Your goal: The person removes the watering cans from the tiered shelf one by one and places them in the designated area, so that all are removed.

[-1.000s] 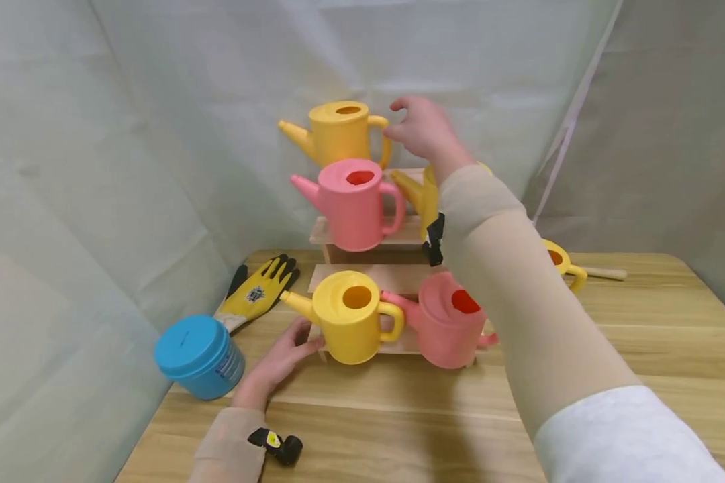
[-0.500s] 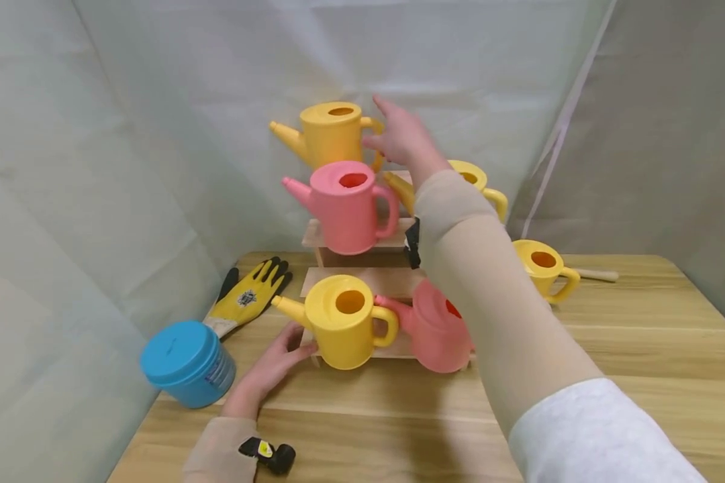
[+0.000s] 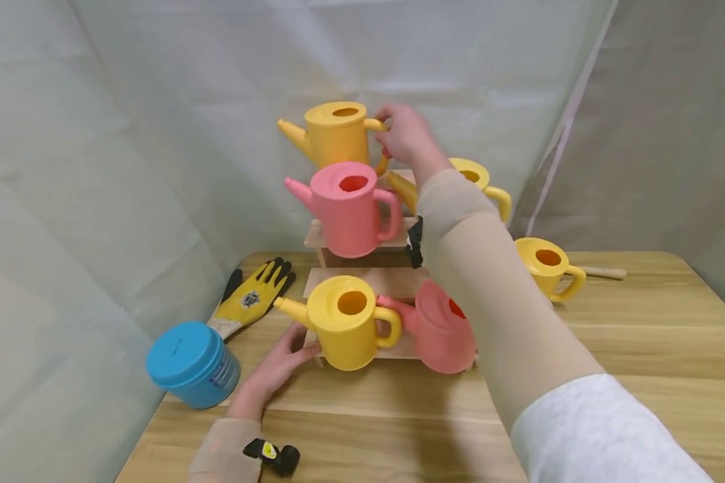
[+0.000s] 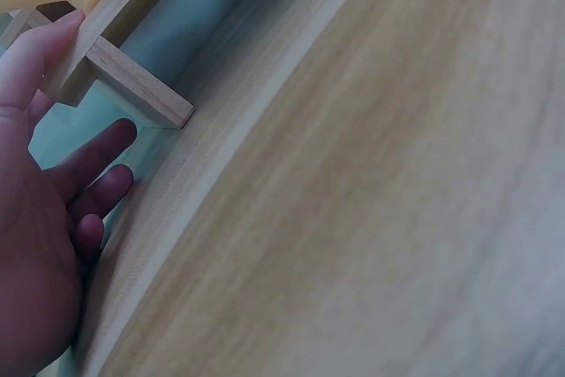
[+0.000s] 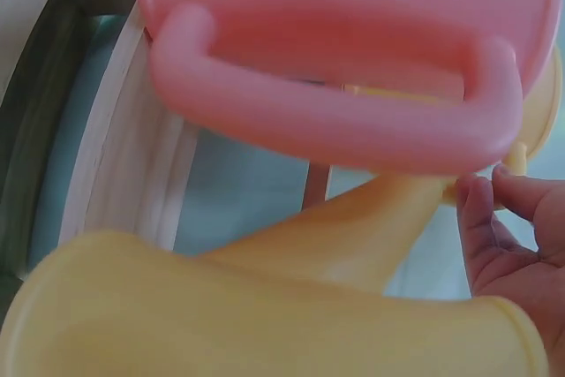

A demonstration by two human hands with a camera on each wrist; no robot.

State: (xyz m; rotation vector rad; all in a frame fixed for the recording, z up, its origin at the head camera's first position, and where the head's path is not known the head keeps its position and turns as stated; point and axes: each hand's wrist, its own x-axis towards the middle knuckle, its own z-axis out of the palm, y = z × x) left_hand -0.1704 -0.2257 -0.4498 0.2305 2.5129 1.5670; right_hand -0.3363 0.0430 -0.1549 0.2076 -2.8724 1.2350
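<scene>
The top yellow can point(image 3: 338, 142) is pinched by the handle in the right hand point(image 3: 407, 135), best held level, the rack point(image 3: 393, 280) gripped at its front-left corner by the left hand point(image 3: 280, 362).

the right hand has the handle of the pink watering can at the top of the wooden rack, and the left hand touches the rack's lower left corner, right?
The colour is wrong: the right hand has the handle of the yellow watering can at the top of the wooden rack, as the head view shows.
</scene>
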